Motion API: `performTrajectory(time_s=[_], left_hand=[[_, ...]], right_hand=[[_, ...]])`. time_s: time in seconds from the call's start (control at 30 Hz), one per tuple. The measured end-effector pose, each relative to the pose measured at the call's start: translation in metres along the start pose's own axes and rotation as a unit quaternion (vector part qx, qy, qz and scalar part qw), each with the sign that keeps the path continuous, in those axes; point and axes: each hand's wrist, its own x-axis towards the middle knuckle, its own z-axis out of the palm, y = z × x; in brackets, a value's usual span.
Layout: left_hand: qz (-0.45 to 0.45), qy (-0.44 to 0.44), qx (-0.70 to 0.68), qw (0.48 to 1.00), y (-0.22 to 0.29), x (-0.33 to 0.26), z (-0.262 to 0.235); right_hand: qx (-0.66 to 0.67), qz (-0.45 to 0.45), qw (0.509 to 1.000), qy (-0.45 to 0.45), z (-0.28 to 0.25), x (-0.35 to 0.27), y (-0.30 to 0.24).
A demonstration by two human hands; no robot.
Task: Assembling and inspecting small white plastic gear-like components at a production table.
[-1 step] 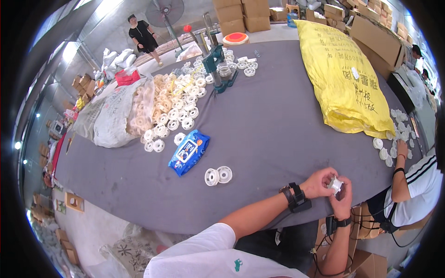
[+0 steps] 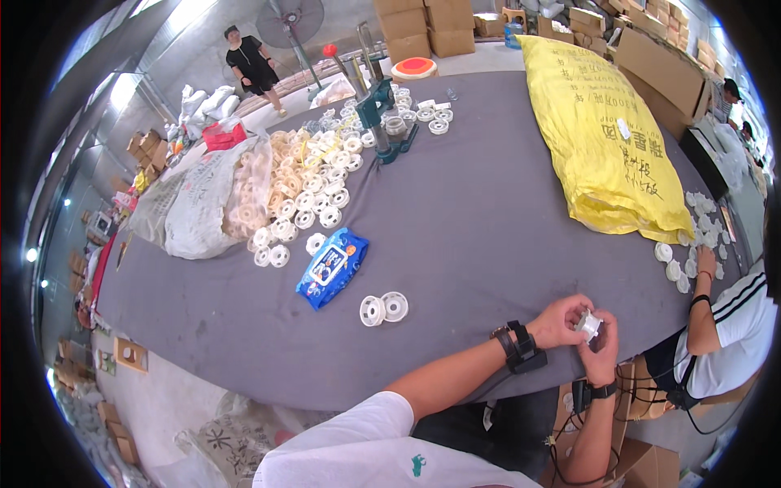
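Observation:
Both of my hands meet at the near edge of the grey table [image 2: 488,244] and share one small white plastic spool [image 2: 589,325]. My left hand [image 2: 556,322], with a black band on its wrist, pinches the spool from the left. My right hand [image 2: 603,355] grips it from below and the right. Two more white spools [image 2: 384,308] lie side by side on the cloth, to the left of my hands. A blue wipes pack [image 2: 331,267] rests a little beyond them.
A heap of white spools [image 2: 301,191] spills from pale sacks [image 2: 199,211] at the far left. A green press tool [image 2: 379,114] stands at the back. A yellow sack [image 2: 606,130] lies right. A seated co-worker's hand [image 2: 704,262] rests among spools [image 2: 675,264]. Another person [image 2: 252,65] stands far off.

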Motion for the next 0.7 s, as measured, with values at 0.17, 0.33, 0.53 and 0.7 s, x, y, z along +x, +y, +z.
performTrajectory(time_s=[0.17, 0.33, 0.53, 0.7], left_hand=[[0.013, -0.011, 0.012, 1.0, 0.0, 0.0, -0.001], [0.008, -0.012, -0.002, 1.0, -0.003, -0.001, 0.001], [-0.002, -0.004, 0.014, 1.0, 0.0, -0.002, 0.005], [0.007, -0.018, 0.049, 0.999, -0.001, -0.002, -0.002]], right_hand=[[-0.007, 0.005, 1.0, -0.014, -0.002, 0.0, 0.002], [0.017, -0.001, 1.0, -0.012, -0.003, -0.001, 0.003], [-0.024, -0.026, 0.999, -0.013, -0.007, -0.001, 0.007], [-0.02, -0.026, 0.999, -0.011, -0.005, -0.002, 0.0]])
